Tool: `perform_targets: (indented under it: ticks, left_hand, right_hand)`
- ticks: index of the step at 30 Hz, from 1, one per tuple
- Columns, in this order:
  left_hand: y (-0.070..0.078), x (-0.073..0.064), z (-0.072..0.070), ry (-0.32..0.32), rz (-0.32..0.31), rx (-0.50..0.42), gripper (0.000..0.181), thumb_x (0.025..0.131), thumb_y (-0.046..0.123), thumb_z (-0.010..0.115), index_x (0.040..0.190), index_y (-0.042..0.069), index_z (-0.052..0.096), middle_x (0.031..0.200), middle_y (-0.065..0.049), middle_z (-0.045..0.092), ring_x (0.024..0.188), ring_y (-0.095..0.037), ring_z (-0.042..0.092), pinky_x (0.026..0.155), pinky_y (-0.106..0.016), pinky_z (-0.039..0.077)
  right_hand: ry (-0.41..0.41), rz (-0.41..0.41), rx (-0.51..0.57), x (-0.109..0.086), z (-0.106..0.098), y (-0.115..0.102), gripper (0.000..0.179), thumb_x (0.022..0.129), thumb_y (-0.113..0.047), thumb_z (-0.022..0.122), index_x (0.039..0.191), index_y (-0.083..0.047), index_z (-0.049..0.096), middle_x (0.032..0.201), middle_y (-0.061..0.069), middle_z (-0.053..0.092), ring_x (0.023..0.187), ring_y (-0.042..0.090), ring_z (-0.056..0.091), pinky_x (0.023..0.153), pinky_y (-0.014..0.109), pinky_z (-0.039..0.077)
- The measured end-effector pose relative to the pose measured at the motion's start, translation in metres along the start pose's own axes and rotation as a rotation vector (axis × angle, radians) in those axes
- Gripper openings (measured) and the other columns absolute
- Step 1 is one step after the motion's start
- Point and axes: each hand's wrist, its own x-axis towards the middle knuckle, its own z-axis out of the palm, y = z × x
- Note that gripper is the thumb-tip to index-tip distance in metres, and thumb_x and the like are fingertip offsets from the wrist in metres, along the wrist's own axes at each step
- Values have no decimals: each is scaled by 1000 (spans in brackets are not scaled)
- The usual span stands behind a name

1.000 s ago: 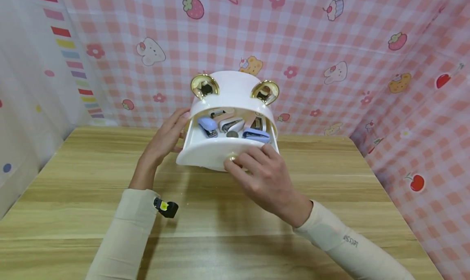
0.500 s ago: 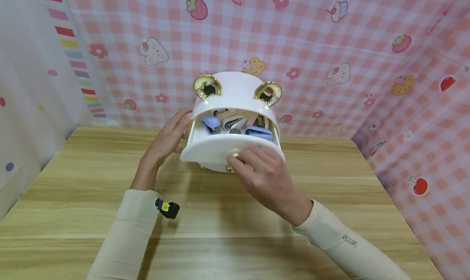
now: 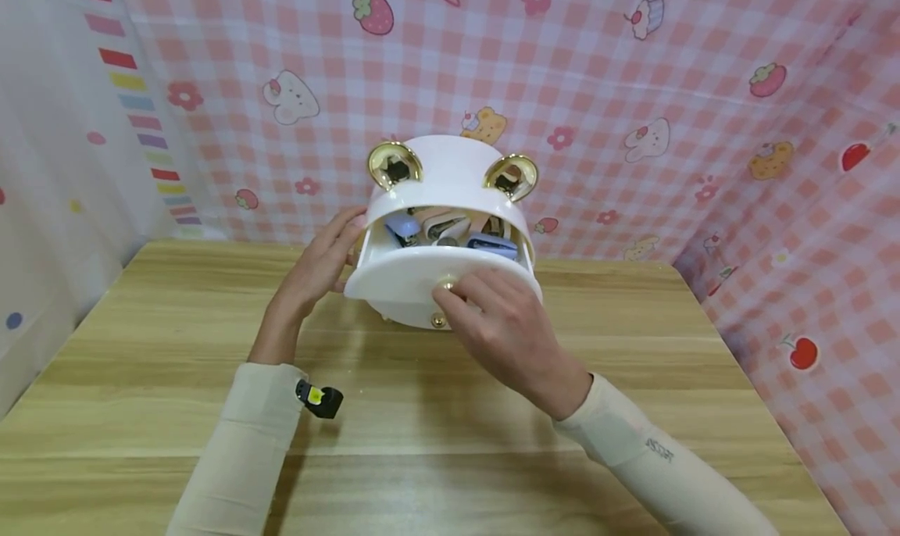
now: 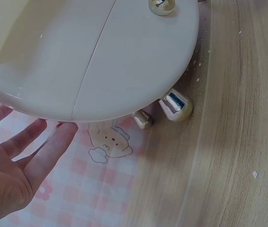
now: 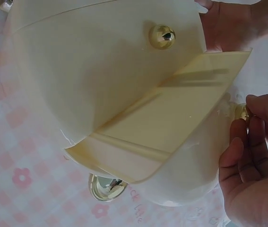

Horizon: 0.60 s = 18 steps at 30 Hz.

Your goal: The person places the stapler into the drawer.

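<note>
A white drawer box (image 3: 453, 161) with gold ears stands on the table, its upper drawer (image 3: 394, 280) partly pulled out. My right hand (image 3: 502, 325) pinches the gold knob (image 5: 241, 112) on that drawer's front between thumb and fingers. Inside lie a blue stapler (image 3: 403, 227), a white stapler (image 3: 445, 226), another blue stapler (image 3: 492, 245) and a dark round piece partly hidden by the drawer front. My left hand (image 3: 316, 266) rests against the box's left side; in the left wrist view its extended fingertips (image 4: 67, 130) touch the white wall.
Below, a second gold knob (image 3: 439, 319) marks the lower drawer, which sits closed. Small gold feet (image 4: 176, 105) carry the box on the wooden table (image 3: 394, 434). A pink checked cloth (image 3: 598, 91) hangs close behind it.
The upper drawer has slid inward, away from me, with my right hand on its knob. More of the lower front and its knob now shows. My left hand stays at the side.
</note>
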Motion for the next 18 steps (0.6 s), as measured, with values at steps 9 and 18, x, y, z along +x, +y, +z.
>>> perform_targets:
  ticks: [9, 18]
  left_hand:
    - [1, 0, 1, 3, -6, -14, 65, 105, 60, 36, 156, 22, 36, 139, -17, 47, 104, -34, 57, 69, -51, 61]
    - [5, -3, 1, -15, -22, -40, 64, 106, 58, 36, 158, 22, 33, 144, -18, 41, 108, -37, 55, 80, -63, 56]
  right_hand:
    - [-2, 45, 11, 3, 6, 4, 17, 98, 0, 55, 100, -3, 72, 83, 5, 59, 78, 23, 58, 67, 33, 51]
    - [-17, 73, 6, 5, 8, 8, 14, 100, -6, 59, 100, -4, 74, 84, 6, 61, 78, 22, 59, 68, 32, 51]
